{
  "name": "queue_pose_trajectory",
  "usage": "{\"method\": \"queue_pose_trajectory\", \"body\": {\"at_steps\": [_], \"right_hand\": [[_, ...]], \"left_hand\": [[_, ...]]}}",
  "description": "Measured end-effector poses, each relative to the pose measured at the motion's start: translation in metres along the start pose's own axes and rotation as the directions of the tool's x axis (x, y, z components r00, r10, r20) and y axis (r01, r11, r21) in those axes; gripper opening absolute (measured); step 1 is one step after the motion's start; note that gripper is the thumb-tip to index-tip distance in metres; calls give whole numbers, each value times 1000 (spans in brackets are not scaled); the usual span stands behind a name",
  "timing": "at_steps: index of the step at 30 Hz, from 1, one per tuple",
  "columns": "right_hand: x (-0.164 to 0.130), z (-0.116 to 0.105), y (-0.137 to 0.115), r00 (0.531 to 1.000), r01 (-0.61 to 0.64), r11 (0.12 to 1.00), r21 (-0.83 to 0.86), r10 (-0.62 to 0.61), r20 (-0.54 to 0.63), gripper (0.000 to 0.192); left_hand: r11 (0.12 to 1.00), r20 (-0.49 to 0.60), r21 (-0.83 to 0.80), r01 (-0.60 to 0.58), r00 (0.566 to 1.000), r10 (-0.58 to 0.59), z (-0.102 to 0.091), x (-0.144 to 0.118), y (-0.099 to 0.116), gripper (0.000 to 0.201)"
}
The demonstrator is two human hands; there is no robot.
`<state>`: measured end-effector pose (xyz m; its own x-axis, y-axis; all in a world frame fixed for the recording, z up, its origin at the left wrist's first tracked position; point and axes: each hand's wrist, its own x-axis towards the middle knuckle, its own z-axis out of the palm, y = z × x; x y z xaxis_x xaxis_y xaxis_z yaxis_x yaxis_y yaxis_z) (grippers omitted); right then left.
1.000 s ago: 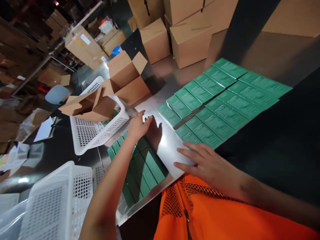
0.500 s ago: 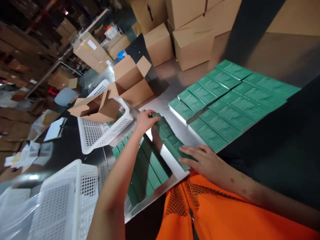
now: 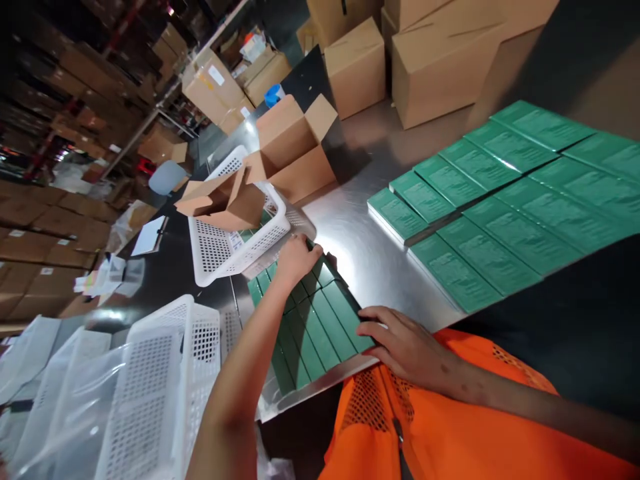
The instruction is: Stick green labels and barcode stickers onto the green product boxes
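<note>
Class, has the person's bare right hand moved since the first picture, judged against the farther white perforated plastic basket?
Yes: the right hand has moved left in the view, nearer the farther white basket.

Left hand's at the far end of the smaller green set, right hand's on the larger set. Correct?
No: the right hand is at the near end of the smaller set, not the larger set; head view shows it. The left hand is at the far end.

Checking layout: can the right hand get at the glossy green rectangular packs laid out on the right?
Likely yes for the nearest packs: only shiny metal tabletop shows between them and the right hand.
</note>
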<state>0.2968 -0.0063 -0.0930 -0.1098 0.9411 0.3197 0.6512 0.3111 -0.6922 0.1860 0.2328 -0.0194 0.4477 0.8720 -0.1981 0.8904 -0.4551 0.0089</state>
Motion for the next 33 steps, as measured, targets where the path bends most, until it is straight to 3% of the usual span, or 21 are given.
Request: {"method": "queue_pose_trajectory", "body": {"at_steps": [6,9,12,14,17,20,23,26,29,33], "right_hand": [[-1,10,0,999,-12,999,40,14,-43,31],[-1,2,0,1000,2,999,35,-2,0,36],[-8,-29,3,998,65,998,-20,-65,-3,45],[-20,-58,8,992,109,984,-143,-116,-43,47],[-43,-98,21,991,98,917,-387,-125,-45,71],[-58,-116,40,999,5,819,-574,-28,-31,83],[-60,-110,56,999,-48,757,-652,23,-47,78],[-58,-93,64,998,-34,747,-664,-14,-66,72],[-53,-73,61,993,13,770,-638,-87,-85,67],[-40,-44,46,991,67,892,-446,-111,-74,57]], "left_hand": [[1000,19,30,1,1000,-1,-4,5,0,32],[1000,49,15,0,999,-1,-7,7,0,35],[999,18,-40,-23,1000,24,-13,13,6,50],[991,-22,-107,-78,997,76,-16,22,16,60],[956,-28,-238,-169,986,167,-13,43,47,61],[914,-26,-338,-224,973,229,-1,66,88,52],[891,-41,-355,-282,957,286,11,78,122,42],[888,-50,-338,-312,948,314,14,75,131,39],[895,-32,-322,-309,948,315,4,65,113,37],[948,-11,-206,-244,969,247,-18,51,73,34]]}}
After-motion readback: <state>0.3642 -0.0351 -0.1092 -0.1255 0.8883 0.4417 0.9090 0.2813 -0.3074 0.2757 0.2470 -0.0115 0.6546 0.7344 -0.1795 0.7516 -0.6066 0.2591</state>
